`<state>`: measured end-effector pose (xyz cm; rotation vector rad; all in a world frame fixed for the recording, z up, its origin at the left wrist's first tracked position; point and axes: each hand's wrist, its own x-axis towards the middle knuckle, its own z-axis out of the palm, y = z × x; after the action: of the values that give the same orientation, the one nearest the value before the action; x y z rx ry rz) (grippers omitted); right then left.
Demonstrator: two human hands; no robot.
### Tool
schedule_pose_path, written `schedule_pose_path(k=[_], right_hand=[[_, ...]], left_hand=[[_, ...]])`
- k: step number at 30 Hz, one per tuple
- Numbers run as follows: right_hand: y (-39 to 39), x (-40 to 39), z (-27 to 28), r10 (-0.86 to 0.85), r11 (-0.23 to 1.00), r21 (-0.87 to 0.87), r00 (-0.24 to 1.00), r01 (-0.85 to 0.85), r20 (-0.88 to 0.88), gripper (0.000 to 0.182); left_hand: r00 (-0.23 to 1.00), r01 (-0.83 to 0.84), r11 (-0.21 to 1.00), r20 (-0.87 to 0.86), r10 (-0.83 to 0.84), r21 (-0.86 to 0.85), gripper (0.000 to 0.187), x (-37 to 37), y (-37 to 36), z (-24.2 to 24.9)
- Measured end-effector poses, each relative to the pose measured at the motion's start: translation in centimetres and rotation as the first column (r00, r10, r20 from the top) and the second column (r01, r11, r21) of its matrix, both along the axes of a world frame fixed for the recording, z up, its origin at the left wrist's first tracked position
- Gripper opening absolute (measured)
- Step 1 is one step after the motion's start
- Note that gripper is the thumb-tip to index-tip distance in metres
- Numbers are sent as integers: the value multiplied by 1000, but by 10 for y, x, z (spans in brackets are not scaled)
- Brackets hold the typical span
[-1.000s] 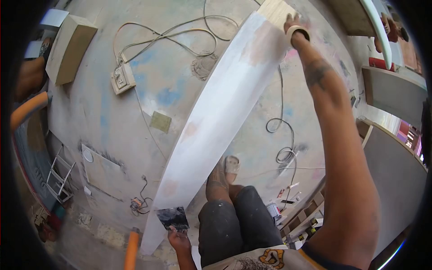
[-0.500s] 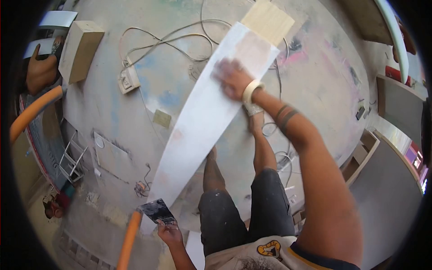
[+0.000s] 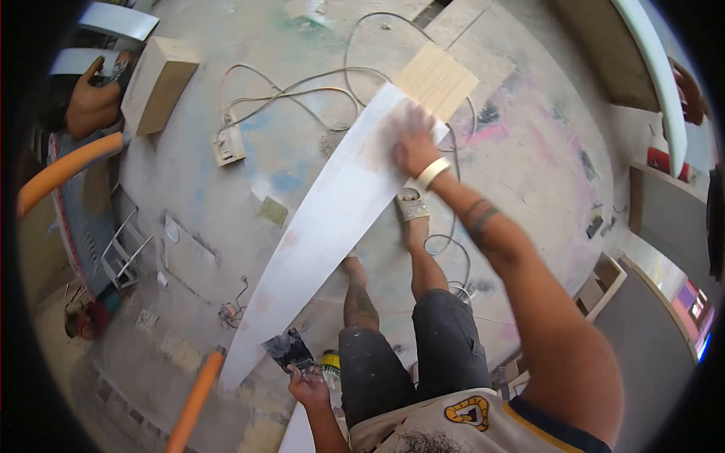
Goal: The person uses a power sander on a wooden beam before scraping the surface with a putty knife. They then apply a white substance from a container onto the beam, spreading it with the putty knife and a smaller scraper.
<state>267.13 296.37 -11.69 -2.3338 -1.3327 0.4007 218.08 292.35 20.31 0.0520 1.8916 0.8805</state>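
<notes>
A long white tapering board [image 3: 321, 219] runs diagonally from upper middle to lower left, with faint pinkish patches. Near its wide upper end my right hand [image 3: 417, 142] lies flat on the surface, fingers stretched out but blurred by motion. Whether anything is under that palm is hidden. My left hand [image 3: 310, 386] pinches the lower edge of a black sheet of sandpaper [image 3: 289, 349], smeared with white dust, beside the board's narrow end. A pale wood-grain block [image 3: 436, 79] adjoins the wide end.
A power outlet box [image 3: 228, 145] and looping cable [image 3: 302, 78] lie on the dusty floor. Orange tubes [image 3: 198, 400] stand at left, near a small metal ladder [image 3: 124, 249]. Another person's limb [image 3: 94, 106] shows upper left. A yellow-labelled can [image 3: 331, 362] stands by my leg.
My right hand has moved along the board toward its wide upper end. My left hand, still holding the sandpaper, appears slightly farther right. The whole view has shifted, uncovering the yellow-labelled can.
</notes>
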Motion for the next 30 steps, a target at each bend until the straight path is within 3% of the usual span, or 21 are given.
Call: schedule_pose_path(k=[2, 3, 5, 7, 8, 10, 11, 13, 14, 15, 16, 17, 19, 21, 25, 26, 27, 28, 30], right_hand=[[27, -93, 2, 92, 970, -229, 996, -85, 19, 60], [37, -118, 11, 218, 947, -201, 960, -252, -175, 58], [57, -165, -9, 580, 814, 43, 806, -579, -117, 57], [80, -160, -26, 774, 631, 127, 632, -765, -41, 57], [83, -148, -35, 753, 651, 183, 658, -737, -27, 55], [91, -93, -29, 695, 715, 113, 719, -690, -6, 55], [93, -60, -25, 594, 804, 67, 792, -591, -142, 53], [99, 21, 3, 430, 834, -330, 896, -442, -115, 49], [87, 45, -22, 205, 956, -209, 979, -205, -20, 54], [81, 74, 1, 159, 938, -324, 984, -126, 79, 53], [65, 104, -33, 116, 978, -197, 959, -65, 258, 55], [47, 127, -33, 119, 952, -305, 871, 37, 477, 58], [24, 168, -41, -65, 849, -424, 859, 315, 508, 58], [8, 171, -25, -215, 949, -115, 870, 293, 444, 59], [17, 65, -12, -128, 991, 10, 922, 133, 367, 58], [14, 31, -26, -17, 999, -31, 931, 30, 364, 58], [11, -12, -46, 221, 917, -396, 887, -48, 406, 59], [7, -72, -59, 155, 988, -69, 940, -140, 303, 59], [9, -190, -42, 216, 966, -194, 944, -170, 250, 63]], left_hand=[[1000, -12, 999, 17, 11, 37, 17, 17, 1, 9], [1000, 15, 999, 23, -16, 33, 19, 21, -2, 13], [996, 78, 997, 52, -79, 18, 25, 34, -5, 19], [991, 133, 991, 36, -132, -24, 32, 42, -7, 21], [988, 155, 987, 20, -154, -48, 35, 41, -9, 26], [993, 120, 992, 28, -119, -49, 39, 31, -15, 30], [995, 94, 995, 43, -92, -44, 41, 26, -20, 26], [995, 62, 998, 77, -60, -23, 35, 3, -34, 21], [996, 14, 1000, 92, -12, -18, 33, -7, -41, 13], [994, -37, 999, 102, 38, -11, 31, -17, -49, 9], [994, -14, 1000, 111, 15, -10, 22, -18, -54, 7], [991, -44, 999, 129, 44, 0, 20, -22, -61, 5], [978, -124, 992, 169, 119, 16, 16, -25, -83, -1], [966, -160, 987, 204, 161, -21, 15, -20, -101, -4], [901, -358, 923, 210, 381, -137, 19, -35, -147, -33], [886, -377, 911, 224, 407, -166, 21, -37, -152, -36], [871, -414, 894, 211, 443, -171, 24, -42, -153, -39], [855, -447, 877, 203, 477, -177, 27, -44, -154, -39], [836, -472, 865, 224, 500, -171, 32, -54, -155, -32]])
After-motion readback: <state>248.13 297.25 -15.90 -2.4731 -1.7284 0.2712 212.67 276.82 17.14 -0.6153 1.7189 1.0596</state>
